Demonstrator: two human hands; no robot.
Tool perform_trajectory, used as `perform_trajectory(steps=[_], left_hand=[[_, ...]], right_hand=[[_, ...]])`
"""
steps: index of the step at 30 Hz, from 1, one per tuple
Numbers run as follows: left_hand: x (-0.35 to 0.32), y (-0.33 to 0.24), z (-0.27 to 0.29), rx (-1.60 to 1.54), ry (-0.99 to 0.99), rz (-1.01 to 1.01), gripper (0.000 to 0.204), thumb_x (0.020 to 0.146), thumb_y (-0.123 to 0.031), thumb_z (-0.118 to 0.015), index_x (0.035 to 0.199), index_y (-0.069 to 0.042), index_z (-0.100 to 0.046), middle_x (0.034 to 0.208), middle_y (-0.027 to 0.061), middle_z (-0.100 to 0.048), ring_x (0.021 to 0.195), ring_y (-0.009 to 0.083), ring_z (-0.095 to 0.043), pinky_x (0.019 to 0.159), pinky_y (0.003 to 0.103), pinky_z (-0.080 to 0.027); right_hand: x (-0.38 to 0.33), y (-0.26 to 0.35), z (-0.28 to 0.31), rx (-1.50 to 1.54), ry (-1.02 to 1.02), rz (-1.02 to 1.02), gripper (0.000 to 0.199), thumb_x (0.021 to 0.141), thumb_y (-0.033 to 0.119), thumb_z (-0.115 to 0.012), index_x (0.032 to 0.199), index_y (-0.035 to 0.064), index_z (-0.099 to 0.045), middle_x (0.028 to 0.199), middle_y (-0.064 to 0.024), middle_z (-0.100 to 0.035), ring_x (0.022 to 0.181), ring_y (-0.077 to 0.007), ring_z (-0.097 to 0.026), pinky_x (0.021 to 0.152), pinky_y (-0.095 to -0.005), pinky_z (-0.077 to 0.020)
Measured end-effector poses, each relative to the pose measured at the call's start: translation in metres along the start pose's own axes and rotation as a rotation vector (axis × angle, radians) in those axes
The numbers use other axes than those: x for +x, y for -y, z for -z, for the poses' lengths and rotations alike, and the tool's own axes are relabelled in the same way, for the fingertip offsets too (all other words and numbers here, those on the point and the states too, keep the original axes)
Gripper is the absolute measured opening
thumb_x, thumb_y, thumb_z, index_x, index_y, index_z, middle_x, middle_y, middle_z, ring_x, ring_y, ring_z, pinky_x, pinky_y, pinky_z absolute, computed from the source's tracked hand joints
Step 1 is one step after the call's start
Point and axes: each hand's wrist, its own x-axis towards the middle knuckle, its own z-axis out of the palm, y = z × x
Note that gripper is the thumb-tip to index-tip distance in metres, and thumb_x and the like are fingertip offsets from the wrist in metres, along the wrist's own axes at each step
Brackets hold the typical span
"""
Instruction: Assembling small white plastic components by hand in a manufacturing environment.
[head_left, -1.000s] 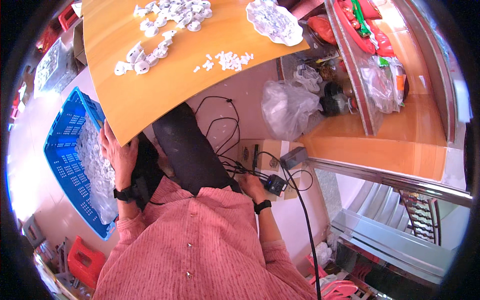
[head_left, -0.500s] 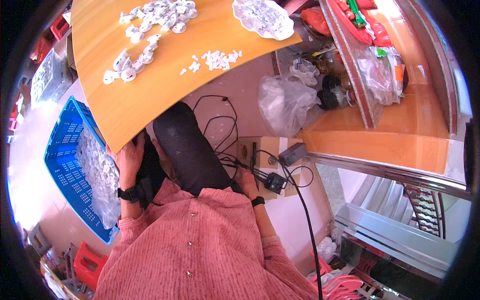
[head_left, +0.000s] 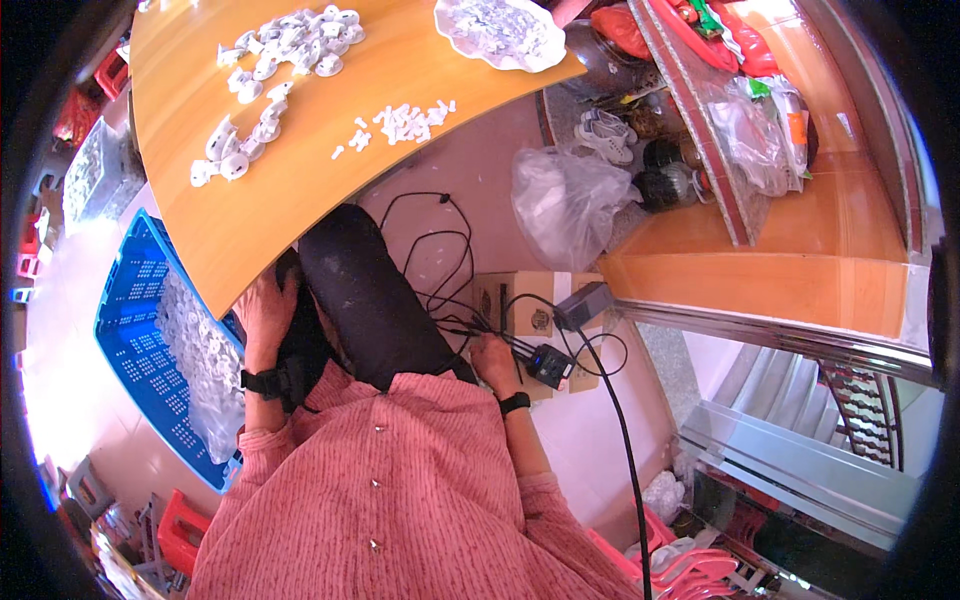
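Observation:
My left hand (head_left: 267,312) rests on my dark-clad left thigh, close by the corner of the wooden table (head_left: 230,240). Its fingers look stretched out, partly lost in shadow, and no object shows in it. Beside my right thigh (head_left: 365,290), my right hand (head_left: 492,362) hangs low with its fingers curled in, near black cables (head_left: 470,320); whatever it may grip is hidden. On the tabletop lie a pile of white round plastic parts (head_left: 300,45), a heap of small white pieces (head_left: 410,122) and a white scalloped dish (head_left: 550,52) filled with small pale pieces.
A blue plastic crate (head_left: 140,340) holding a clear bag of whitish parts (head_left: 195,340) stands at my left. To the right are a cardboard box (head_left: 525,300), black adapters (head_left: 583,305), a plastic bag (head_left: 560,210) and shelves. A red stool (head_left: 180,530) sits lower left.
The view has shifted slightly, so the table and its parts sit further left and lower. My left hand has slid a little along the thigh; my right hand stays about the same.

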Motion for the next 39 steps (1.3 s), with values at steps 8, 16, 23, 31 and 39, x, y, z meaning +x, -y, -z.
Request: perform_trajectory(steps=[8,16,23,31,39], left_hand=[[0.006,-0.01,-0.008,0.023,0.001,-0.071,0.057,0.088,-0.018,-0.06,0.144,-0.022,-0.053,0.139,0.018,-0.057,0.133,0.0399,-0.049,0.109,0.059,-0.034],[0.006,-0.016,-0.005,0.009,0.0,-0.051,0.058,0.088,-0.015,-0.058,0.145,-0.022,-0.051,0.14,0.0194,-0.056,0.133,0.0411,-0.048,0.11,0.06,-0.033],[0.006,-0.025,0.006,0.061,0.013,-0.043,0.046,0.092,-0.019,-0.058,0.138,-0.015,-0.057,0.136,0.0201,-0.058,0.129,0.0406,-0.051,0.107,0.056,-0.036],[0.003,-0.018,0.001,0.032,-0.021,-0.042,0.044,0.092,-0.02,-0.059,0.136,-0.014,-0.059,0.135,0.0203,-0.059,0.128,0.0411,-0.051,0.107,0.056,-0.037],[0.004,-0.015,-0.001,0.048,0.005,-0.005,0.048,0.089,-0.021,-0.064,0.135,-0.012,-0.059,0.135,0.0214,-0.058,0.128,0.0417,-0.051,0.107,0.056,-0.036]], right_hand=[[0.0,0.025,0.042,0.074,0.057,-0.011,0.026,0.088,0.018,-0.061,0.098,-0.0056,-0.067,0.099,-0.0282,-0.069,0.097,-0.0457,-0.066,0.086,-0.0509,-0.0516],[0.042,0.078,0.079,0.179,-0.309,0.082,0.033,0.086,0.003,-0.057,0.118,-0.006,-0.06,0.12,-0.0295,-0.06,0.115,-0.0453,-0.056,0.101,-0.0477,-0.0455],[0.092,0.06,0.065,-0.17,-0.496,0.08,0.042,0.08,0.003,-0.063,0.12,-0.0083,-0.058,0.133,-0.0297,-0.048,0.127,-0.0493,-0.042,0.105,-0.0542,-0.0385],[0.104,0.03,0.042,-0.335,-0.338,-0.125,0.039,0.08,0.021,-0.066,0.112,-0.0015,-0.069,0.131,-0.0264,-0.054,0.128,-0.047,-0.044,0.102,-0.0575,-0.0384],[0.1,0.026,0.032,-0.358,-0.373,0.035,0.028,0.09,0.019,-0.052,0.096,-0.0012,-0.071,0.113,-0.0262,-0.062,0.111,-0.0441,-0.051,0.095,-0.0537,-0.0375]])
